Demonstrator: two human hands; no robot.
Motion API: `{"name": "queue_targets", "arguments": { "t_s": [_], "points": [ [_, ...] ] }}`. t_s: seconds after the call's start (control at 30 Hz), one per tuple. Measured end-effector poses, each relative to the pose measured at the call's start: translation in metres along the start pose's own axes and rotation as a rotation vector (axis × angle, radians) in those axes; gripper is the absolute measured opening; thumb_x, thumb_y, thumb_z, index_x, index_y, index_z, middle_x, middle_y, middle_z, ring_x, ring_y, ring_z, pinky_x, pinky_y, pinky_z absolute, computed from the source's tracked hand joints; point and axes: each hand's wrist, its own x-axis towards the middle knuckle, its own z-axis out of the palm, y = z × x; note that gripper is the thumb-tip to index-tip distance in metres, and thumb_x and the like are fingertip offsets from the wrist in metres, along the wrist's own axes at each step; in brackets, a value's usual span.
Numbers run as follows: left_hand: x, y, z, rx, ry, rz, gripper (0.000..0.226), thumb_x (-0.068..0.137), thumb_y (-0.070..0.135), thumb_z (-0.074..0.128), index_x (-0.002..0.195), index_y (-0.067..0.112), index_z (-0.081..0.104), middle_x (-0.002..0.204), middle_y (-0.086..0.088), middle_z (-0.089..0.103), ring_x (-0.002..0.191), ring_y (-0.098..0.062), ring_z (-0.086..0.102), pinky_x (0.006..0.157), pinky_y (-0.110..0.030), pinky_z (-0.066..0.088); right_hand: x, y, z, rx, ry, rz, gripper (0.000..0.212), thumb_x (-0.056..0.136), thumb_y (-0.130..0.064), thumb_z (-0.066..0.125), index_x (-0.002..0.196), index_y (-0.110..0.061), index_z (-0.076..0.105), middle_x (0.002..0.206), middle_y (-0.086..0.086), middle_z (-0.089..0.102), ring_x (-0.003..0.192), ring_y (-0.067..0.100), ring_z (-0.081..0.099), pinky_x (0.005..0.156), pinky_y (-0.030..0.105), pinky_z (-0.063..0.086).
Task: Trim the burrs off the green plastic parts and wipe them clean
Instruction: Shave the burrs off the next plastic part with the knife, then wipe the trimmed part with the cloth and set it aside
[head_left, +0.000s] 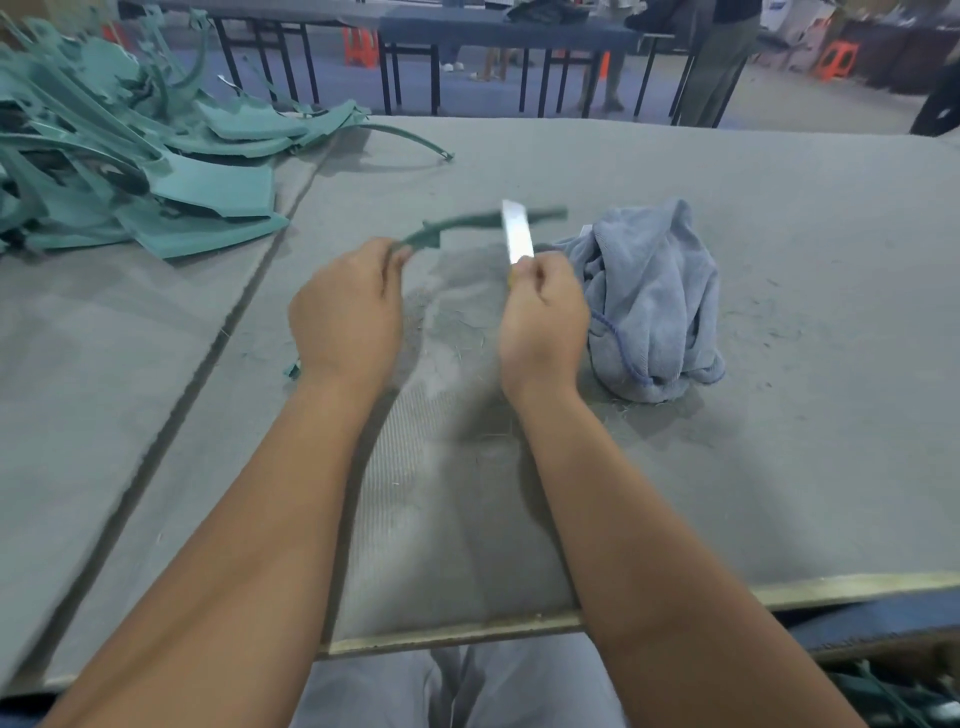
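Pinched at its near-left end by left hand (347, 312), curved green strip (467, 224) raised over grey table (779, 467); blade (517, 235) gripped upright in right hand (543, 322), crossing strip, presumably for scraping burrs. Untrimmed parts pile (130, 156) far left; cloth (649, 301) right, ready for wiping.

On the grey felt-covered table (779, 260), the pile of green plastic parts (130, 156) lies far left. The crumpled grey-blue cloth (649, 306) sits right of centre, with thin green plastic shavings (457, 322) scattered just left of it.
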Motion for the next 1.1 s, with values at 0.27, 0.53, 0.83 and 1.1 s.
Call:
{"name": "queue_targets", "arguments": {
  "t_s": [0.27,0.53,0.83,1.1],
  "points": [
    [0.023,-0.015,-0.022,-0.586,0.188,-0.462,0.032,0.101,0.028,0.036,0.070,0.028,0.044,0.059,0.005,0.058,0.042,-0.010,0.052,0.056,-0.035,0.046,0.007,0.003,-0.010,-0.480,-0.105,-0.144,0.017,0.094,-0.022,0.047,0.085,-0.012,0.058,0.095,0.004,0.059,0.086,0.018,0.053,0.069,0.034,0.035],
    [0.027,-0.010,-0.023,-1.107,-0.045,-0.781,0.024,0.104,0.017,0.036,0.084,0.017,0.048,0.046,0.006,0.057,0.039,-0.008,0.051,0.045,-0.019,0.042,0.017,-0.008,-0.025,-0.616,0.018,-0.316,0.029,0.088,-0.022,0.053,0.114,-0.025,0.065,0.133,-0.003,0.047,0.123,0.021,0.039,0.099,0.035,0.026],
    [0.015,0.005,-0.006,-1.332,-0.355,-0.924,0.025,0.104,0.014,0.038,0.089,0.006,0.057,0.042,0.002,0.048,0.034,-0.008,0.040,0.037,-0.014,0.036,0.105,-0.014,-0.072,-0.401,0.286,0.035,0.052,0.089,-0.041,0.058,0.135,-0.019,0.049,0.144,0.007,0.037,0.127,0.027,0.042,0.105,0.037,0.031],
    [0.015,0.004,-0.002,-1.347,-0.341,-0.936,0.022,0.104,0.013,0.036,0.101,0.003,0.056,0.041,0.002,0.046,0.033,-0.007,0.038,0.036,-0.013,0.034,0.100,0.007,-0.082,-0.088,-0.191,0.235,0.021,0.074,-0.024,0.077,0.081,-0.006,0.069,0.075,0.007,0.069,0.073,0.022,0.068,0.069,0.036,0.054]
  ]
}}
